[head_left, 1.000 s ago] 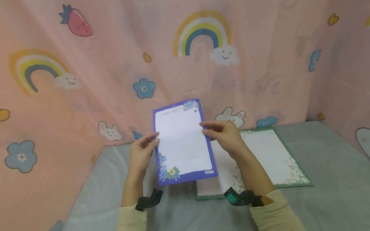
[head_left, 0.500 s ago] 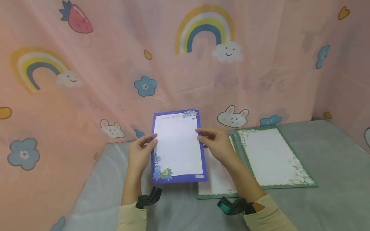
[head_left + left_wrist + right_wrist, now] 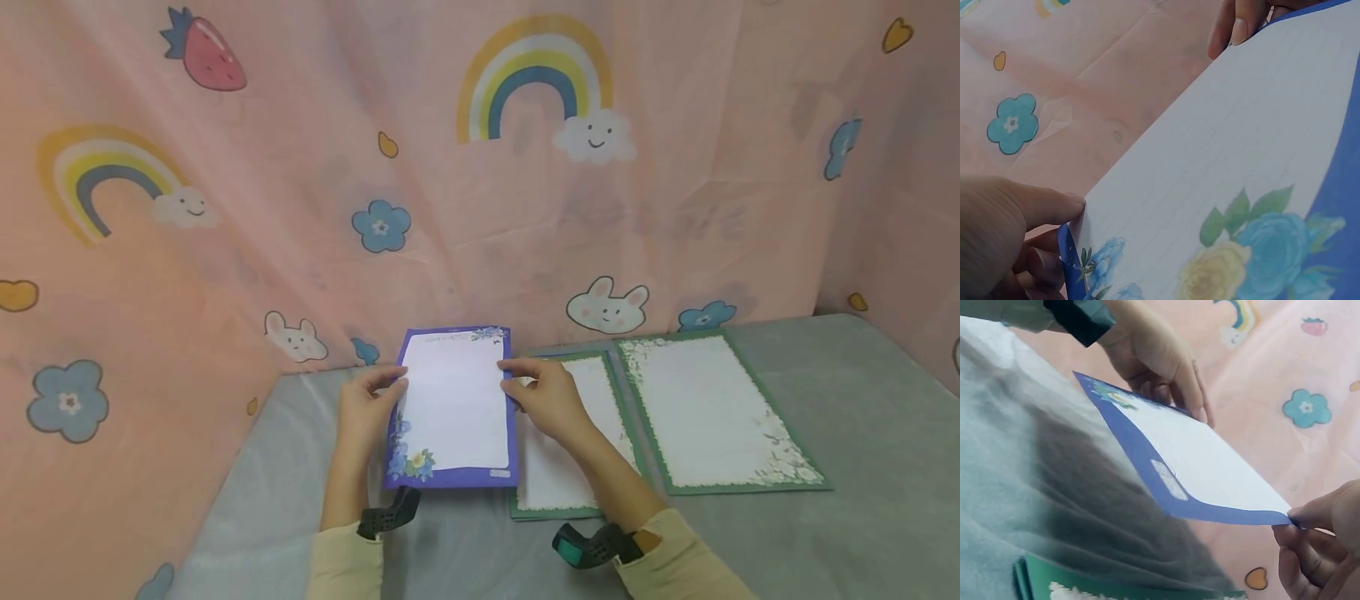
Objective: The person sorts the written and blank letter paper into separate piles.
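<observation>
A purple-bordered sheet of stationery paper (image 3: 453, 408) with blue roses and a yellow flower is held up between both hands. My left hand (image 3: 365, 408) pinches its left edge between thumb and fingers. On the opposite edge, my right hand (image 3: 551, 398) pinches it the same way. The right wrist view shows the sheet (image 3: 1191, 462) tilted and raised above the cloth, its shadow falling below. In the left wrist view the left thumb (image 3: 1047, 206) presses on the sheet's edge near the printed flowers.
Green-bordered sheets (image 3: 562, 492) lie partly under the right forearm. Another green-bordered sheet (image 3: 720, 408) with white flowers lies to their right. All rest on a grey cloth-covered table (image 3: 847, 400). A pink patterned curtain (image 3: 300, 192) hangs behind and at the sides.
Both hands have lowered the purple-bordered sheet toward the table, and it looks more tilted back. The right hand has moved leftward and down. Both hands keep their pinch.
</observation>
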### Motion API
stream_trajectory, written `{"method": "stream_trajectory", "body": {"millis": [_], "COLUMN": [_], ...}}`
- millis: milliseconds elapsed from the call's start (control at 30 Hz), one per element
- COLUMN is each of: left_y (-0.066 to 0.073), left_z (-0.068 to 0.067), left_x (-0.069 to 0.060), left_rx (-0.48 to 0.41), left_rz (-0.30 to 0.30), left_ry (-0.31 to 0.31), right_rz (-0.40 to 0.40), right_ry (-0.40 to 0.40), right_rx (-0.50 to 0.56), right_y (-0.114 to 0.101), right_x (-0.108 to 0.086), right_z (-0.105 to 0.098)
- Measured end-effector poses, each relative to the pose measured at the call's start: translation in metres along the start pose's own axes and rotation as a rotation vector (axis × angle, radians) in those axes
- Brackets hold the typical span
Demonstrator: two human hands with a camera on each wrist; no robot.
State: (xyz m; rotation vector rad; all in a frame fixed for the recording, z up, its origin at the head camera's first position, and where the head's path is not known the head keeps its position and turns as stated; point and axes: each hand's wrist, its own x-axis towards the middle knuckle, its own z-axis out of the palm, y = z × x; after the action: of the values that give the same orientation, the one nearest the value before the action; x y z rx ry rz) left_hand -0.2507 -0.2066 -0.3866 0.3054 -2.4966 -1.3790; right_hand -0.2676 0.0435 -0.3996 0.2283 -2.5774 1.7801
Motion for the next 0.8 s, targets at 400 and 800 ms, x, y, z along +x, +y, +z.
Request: {"method": "stream_trajectory", "body": {"millis": [400, 800], "left_y": [-0.016, -0.03], "left_z": [0.002, 0.009], "left_x": [0.002, 0.005], "left_rx": [0.107, 0.122], "left_rz": [-0.044, -0.069], "left_ry": [-0.068, -0.058], "right_rz": [0.007, -0.001], "right_ry": [0.001, -0.04], "right_rx": [-0.051, -0.12], "right_y": [0.017, 0.023], "right_x": [0.001, -0.002], "right_z": [0.022, 0.035]}}
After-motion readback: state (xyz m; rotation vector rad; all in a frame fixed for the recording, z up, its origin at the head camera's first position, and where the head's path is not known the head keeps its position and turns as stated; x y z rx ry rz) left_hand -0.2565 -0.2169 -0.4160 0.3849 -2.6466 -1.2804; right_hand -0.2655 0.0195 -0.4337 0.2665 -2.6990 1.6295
